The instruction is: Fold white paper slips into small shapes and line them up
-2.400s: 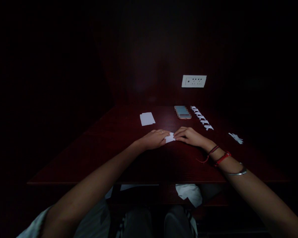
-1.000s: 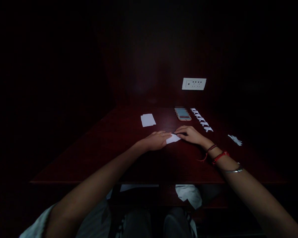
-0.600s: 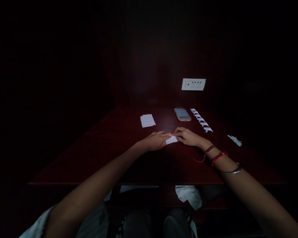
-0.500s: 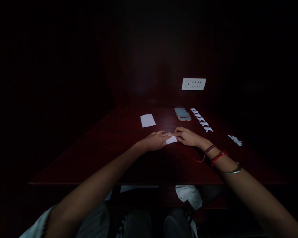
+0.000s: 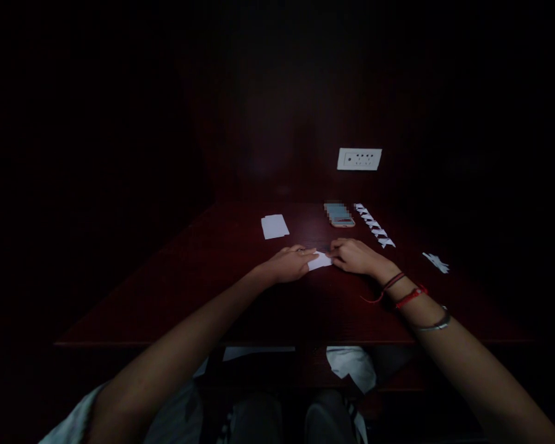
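Observation:
A small white folded paper (image 5: 319,261) lies on the dark red table (image 5: 240,290), between my two hands. My left hand (image 5: 290,264) rests on its left edge with fingers curled and pressed down on it. My right hand (image 5: 354,256) presses on its right edge with fingertips together. The right wrist wears red string bracelets (image 5: 404,291) and a metal bangle (image 5: 437,323). Most of the paper is hidden under my fingers.
A stack of white paper sheets (image 5: 274,226) lies further back on the left. A phone (image 5: 339,214) lies behind my right hand, beside a row of several folded paper shapes (image 5: 374,226). Another folded shape (image 5: 437,262) lies at the right. A wall socket (image 5: 359,159) is behind.
My right fingers slid along the paper's top edge and back toward the right. The left hand stayed on the paper's left side. The paper lies flatter.

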`<state>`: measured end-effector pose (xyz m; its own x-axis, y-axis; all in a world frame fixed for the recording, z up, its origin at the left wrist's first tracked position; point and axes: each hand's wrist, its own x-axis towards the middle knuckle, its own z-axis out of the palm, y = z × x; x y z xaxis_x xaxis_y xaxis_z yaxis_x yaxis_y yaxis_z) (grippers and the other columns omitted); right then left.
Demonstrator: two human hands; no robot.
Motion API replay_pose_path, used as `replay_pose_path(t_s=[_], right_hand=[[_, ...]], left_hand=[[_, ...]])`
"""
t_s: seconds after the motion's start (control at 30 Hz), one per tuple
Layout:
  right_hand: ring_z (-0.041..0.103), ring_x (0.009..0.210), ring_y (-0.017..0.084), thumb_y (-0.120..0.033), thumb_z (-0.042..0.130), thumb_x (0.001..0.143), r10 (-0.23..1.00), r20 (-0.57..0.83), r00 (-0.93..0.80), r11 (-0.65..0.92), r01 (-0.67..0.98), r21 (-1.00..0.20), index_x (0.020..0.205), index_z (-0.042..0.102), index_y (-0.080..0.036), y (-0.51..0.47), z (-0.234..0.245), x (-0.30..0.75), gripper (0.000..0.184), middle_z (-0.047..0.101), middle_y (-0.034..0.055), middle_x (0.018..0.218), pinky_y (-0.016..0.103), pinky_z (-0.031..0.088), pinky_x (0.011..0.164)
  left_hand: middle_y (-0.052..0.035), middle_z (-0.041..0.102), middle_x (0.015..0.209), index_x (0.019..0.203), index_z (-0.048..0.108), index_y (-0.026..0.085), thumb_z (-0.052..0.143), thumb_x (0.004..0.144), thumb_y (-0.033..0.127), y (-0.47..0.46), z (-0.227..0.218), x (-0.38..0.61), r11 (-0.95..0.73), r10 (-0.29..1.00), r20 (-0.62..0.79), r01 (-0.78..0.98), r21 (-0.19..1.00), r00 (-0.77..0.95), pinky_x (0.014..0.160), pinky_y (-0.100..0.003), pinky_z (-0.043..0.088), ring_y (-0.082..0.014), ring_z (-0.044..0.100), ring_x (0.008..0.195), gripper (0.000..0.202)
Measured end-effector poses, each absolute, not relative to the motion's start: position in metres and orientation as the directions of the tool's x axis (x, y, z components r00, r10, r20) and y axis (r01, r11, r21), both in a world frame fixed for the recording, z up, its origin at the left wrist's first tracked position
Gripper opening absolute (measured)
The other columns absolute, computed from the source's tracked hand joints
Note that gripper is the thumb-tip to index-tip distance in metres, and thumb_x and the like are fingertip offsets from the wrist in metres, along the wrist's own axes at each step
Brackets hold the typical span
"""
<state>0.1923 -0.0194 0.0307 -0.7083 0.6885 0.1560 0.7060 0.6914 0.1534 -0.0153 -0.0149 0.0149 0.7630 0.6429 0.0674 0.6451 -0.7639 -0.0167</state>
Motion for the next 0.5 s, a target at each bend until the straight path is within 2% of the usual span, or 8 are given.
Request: replay_pose_path(t_s=[0.13,0.27,0.43,0.5], right_hand=[[0.049,0.081,0.017,-0.021,0.04,0.072,0.718,0.138,-0.682,0.662,0.731,0.168,0.083,0.06,-0.016,-0.024,0.032,0.202,0.023,0.055,0.007,0.087,0.024,0.034,0.068],[0.05,0.081,0.016,-0.018,0.042,0.07,0.722,0.145,-0.677,0.669,0.736,0.107,0.083,0.061,-0.017,-0.024,0.031,0.213,0.023,0.056,0.0052,0.084,0.023,0.035,0.069],[0.051,0.077,0.014,-0.017,0.04,0.072,0.725,0.288,-0.625,0.659,0.752,-0.025,0.093,0.058,-0.018,-0.018,0.028,0.218,0.028,0.055,0.0048,0.085,0.023,0.037,0.071],[0.05,0.078,0.014,-0.019,0.039,0.074,0.72,0.336,-0.608,0.664,0.743,-0.078,0.097,0.056,-0.017,-0.016,0.026,0.215,0.029,0.054,0.0054,0.087,0.024,0.037,0.072]], left_hand=[[0.0034,0.028,0.127,0.12,0.027,0.029,0.028,0.078,0.022,-0.014,0.013,-0.018,-0.766,0.641,0.095,0.643,0.009,0.762,0.086,-0.034,0.026,-0.0199,0.028,0.11,0.042],[0.0021,0.029,0.126,0.12,0.027,0.029,0.027,0.08,0.024,-0.016,0.01,-0.02,-0.763,0.644,0.123,0.645,0.034,0.755,0.086,-0.035,0.026,-0.0196,0.027,0.11,0.04],[-0.002,0.033,0.122,0.117,0.031,0.025,0.028,0.08,0.027,-0.017,0.009,-0.02,-0.761,0.644,0.192,0.645,0.064,0.741,0.087,-0.035,0.025,-0.0197,0.027,0.11,0.038],[-0.003,0.032,0.123,0.119,0.029,0.024,0.031,0.079,0.03,-0.017,0.009,-0.019,-0.767,0.638,0.214,0.635,0.093,0.739,0.087,-0.035,0.024,-0.0199,0.026,0.111,0.04]])
